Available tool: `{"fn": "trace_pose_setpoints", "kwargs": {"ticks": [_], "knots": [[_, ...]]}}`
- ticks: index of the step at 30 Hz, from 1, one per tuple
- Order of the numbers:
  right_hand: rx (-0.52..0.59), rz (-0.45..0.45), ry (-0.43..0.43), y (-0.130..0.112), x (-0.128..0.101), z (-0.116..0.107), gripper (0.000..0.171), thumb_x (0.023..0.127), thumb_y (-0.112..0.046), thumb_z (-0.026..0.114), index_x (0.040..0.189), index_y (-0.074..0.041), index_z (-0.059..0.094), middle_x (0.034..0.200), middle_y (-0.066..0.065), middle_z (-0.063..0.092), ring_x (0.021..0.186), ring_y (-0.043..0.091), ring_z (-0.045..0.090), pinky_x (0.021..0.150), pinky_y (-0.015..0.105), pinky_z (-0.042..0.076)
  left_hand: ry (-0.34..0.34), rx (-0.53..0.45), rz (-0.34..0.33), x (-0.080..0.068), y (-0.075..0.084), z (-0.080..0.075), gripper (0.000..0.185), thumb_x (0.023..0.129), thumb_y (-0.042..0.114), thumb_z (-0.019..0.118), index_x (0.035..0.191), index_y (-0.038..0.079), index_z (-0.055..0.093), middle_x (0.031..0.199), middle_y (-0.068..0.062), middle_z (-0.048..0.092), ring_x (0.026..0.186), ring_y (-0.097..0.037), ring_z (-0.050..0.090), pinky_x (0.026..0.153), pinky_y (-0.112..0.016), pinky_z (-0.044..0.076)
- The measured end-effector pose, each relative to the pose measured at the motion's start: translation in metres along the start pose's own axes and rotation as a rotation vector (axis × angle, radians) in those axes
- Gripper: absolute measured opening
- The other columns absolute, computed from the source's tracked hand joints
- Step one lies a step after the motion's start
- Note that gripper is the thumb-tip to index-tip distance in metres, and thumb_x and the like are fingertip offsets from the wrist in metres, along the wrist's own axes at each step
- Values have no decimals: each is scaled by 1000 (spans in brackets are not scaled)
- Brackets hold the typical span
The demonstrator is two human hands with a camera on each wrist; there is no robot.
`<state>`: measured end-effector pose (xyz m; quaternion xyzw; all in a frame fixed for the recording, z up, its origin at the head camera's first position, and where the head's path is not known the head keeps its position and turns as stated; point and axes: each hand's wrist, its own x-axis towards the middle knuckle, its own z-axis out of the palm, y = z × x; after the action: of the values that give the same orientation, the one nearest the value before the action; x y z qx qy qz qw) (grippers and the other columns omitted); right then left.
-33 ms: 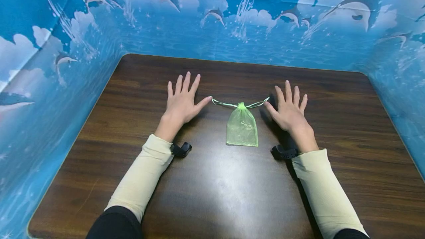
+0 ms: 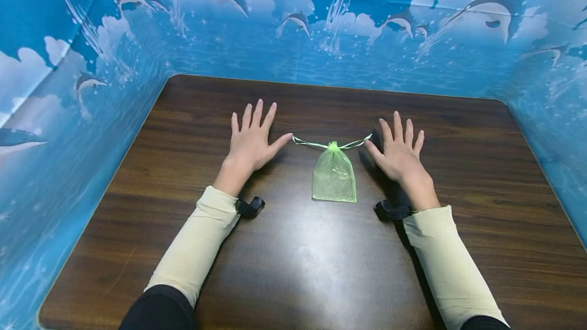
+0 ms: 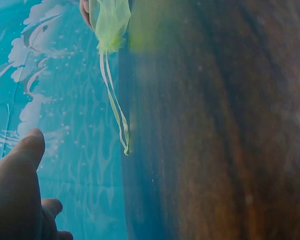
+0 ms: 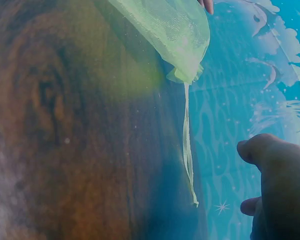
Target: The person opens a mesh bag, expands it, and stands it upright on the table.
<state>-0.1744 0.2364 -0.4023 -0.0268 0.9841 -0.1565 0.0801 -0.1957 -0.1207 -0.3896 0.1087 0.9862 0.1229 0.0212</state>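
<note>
Near the middle of the dark wood-grain table, a little toward its far edge, lies a small green pouch: sheer mesh fabric, rectangular, flat on the glossy top, neck gathered shut into a small ruffle. Two thin ribbon drawstrings run out sideways from the neck, one toward each hand.

Left hand: palm down on the table, fingers straight and spread, holding nothing. Thumb tip just beside the left ribbon end; contact cannot be told.

Right hand: same posture, flat, fingers splayed, empty. Thumb near the right ribbon end.

Both forearms in pale ribbed sleeves, a black wrist mount at each cuff.

A backdrop of creased blue sheet, printed with dolphins, clouds and spray, stands along the far, left and right table edges.

Against the earlier frame: no difference seen; hands, pouch and ribbons lie as they did.
</note>
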Motion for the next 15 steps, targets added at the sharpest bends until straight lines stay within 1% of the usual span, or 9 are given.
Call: {"fn": "trace_pose_setpoints", "kwargs": {"ticks": [6, 9, 13, 15], "knots": [[-1, -5, -15, 1, 1, 1, 87, 105, -69, 30, 168, -13, 8, 174, 18, -16, 159, 52, -12, 121, 73, -14, -8, -1, 2, 1, -1, 1, 88, 101, 75, 35, 169, 29, 2, 177, -12, 3, 164, -38, 3, 127, -67, -2], [10, -15, -14, 1, 1, 1, 87, 105, -69, 30, 168, -12, 10, 175, 18, -15, 159, 52, -10, 121, 73, -12, -9, -18, 1, 1, -1, 1, 85, 103, 73, 34, 169, 29, 3, 177, -12, 5, 163, -39, 6, 127, -68, -1], [41, -25, -2, 0, 1, 1, 83, 107, -67, 29, 167, -10, 16, 175, 19, -9, 159, 51, -4, 121, 73, -9, -9, -51, 7, 1, 2, 2, 82, 105, 70, 33, 169, 28, 5, 177, -12, 8, 163, -40, 9, 126, -69, 1], [53, -28, 10, -1, 1, 0, 80, 108, -64, 30, 165, -9, 22, 175, 19, -3, 158, 52, 1, 122, 72, -7, -9, -62, 12, 1, 3, 2, 81, 105, 68, 34, 169, 27, 6, 177, -12, 9, 162, -40, 10, 126, -70, 1]]}}
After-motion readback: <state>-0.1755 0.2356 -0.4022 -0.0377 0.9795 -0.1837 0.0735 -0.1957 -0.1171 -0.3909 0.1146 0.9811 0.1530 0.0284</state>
